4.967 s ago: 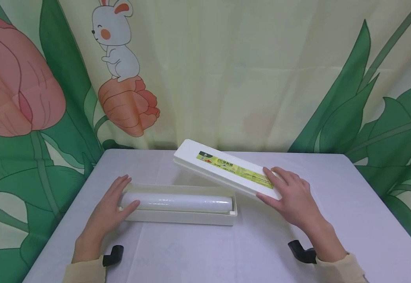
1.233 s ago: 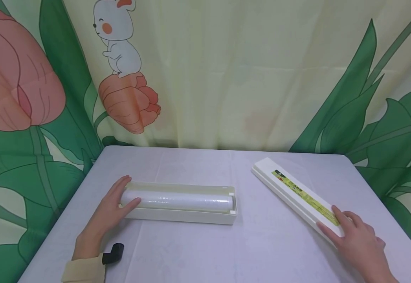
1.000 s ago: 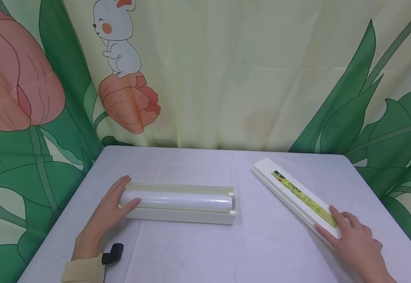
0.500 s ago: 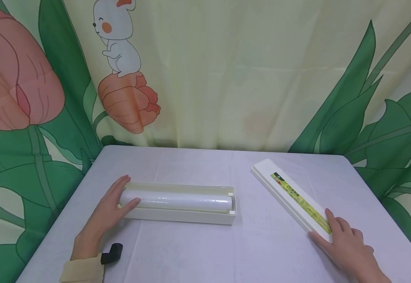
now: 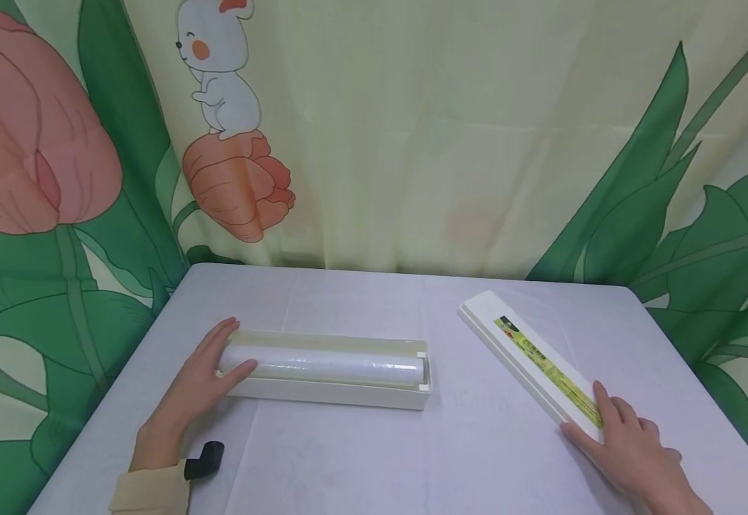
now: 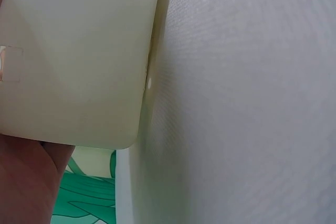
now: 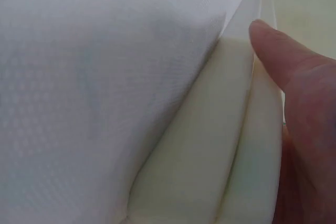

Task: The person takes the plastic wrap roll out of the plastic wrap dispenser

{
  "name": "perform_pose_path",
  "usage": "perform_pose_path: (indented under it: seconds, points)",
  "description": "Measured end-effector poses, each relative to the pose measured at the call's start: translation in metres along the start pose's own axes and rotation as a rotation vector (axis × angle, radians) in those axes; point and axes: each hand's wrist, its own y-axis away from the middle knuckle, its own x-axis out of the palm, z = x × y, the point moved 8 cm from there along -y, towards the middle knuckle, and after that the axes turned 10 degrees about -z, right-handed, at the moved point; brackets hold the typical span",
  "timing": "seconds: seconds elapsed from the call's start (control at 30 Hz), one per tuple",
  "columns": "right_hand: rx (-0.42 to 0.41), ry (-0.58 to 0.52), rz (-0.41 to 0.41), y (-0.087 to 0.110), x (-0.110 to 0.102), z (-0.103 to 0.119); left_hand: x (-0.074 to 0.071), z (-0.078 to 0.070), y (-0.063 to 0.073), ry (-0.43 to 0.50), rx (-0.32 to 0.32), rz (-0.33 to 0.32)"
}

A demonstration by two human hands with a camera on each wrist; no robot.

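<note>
A long white box (image 5: 329, 395) lies on the left half of the table, holding a shiny roll of cling film (image 5: 329, 365). My left hand (image 5: 187, 390) grips the box's left end, thumb at the front over the roll's end and fingers at the back. The box's end wall (image 6: 79, 66) fills much of the left wrist view. To the right, the white lid (image 5: 486, 311) with a yellow-green label lies slantwise on the cloth. My right hand (image 5: 634, 450) holds its near end; the thumb (image 7: 278, 51) touches the lid's side in the right wrist view.
A white cloth (image 5: 374, 458) covers the table. Behind it hangs a curtain (image 5: 412, 143) printed with tulips, leaves and a rabbit. A black wrist mount (image 5: 204, 460) sits at my left cuff.
Five seconds ago the lid was tilted in the air beside the open box; now it lies on the table at right. Within the last second my right hand slid slightly left; the left stayed put.
</note>
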Motion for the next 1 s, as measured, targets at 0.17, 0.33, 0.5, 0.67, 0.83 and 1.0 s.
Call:
perform_pose_path:
  seconds: [0.17, 0.33, 0.5, 0.67, 0.83, 1.0]
  points:
    - [-0.039, 0.01, -0.052, 0.0, -0.007, 0.004, 0.001, 0.001, 0.0, -0.004, -0.004, 0.0]
    - [-0.076, 0.018, -0.124, -0.004, -0.016, 0.011, 0.001, 0.002, 0.0, -0.003, -0.004, -0.005]
    - [-0.103, 0.009, -0.169, -0.007, -0.024, 0.02, 0.0, 0.0, -0.001, -0.005, 0.005, -0.012]
    - [-0.128, 0.01, -0.193, -0.007, -0.03, 0.032, 0.0, -0.001, -0.001, -0.005, 0.012, -0.014]
    - [-0.162, 0.013, -0.228, -0.005, -0.037, 0.049, 0.0, 0.001, -0.001, -0.007, 0.005, -0.009]
    - [-0.196, 0.007, -0.253, -0.005, -0.043, 0.069, 0.001, 0.002, -0.001, -0.006, 0.002, -0.006]
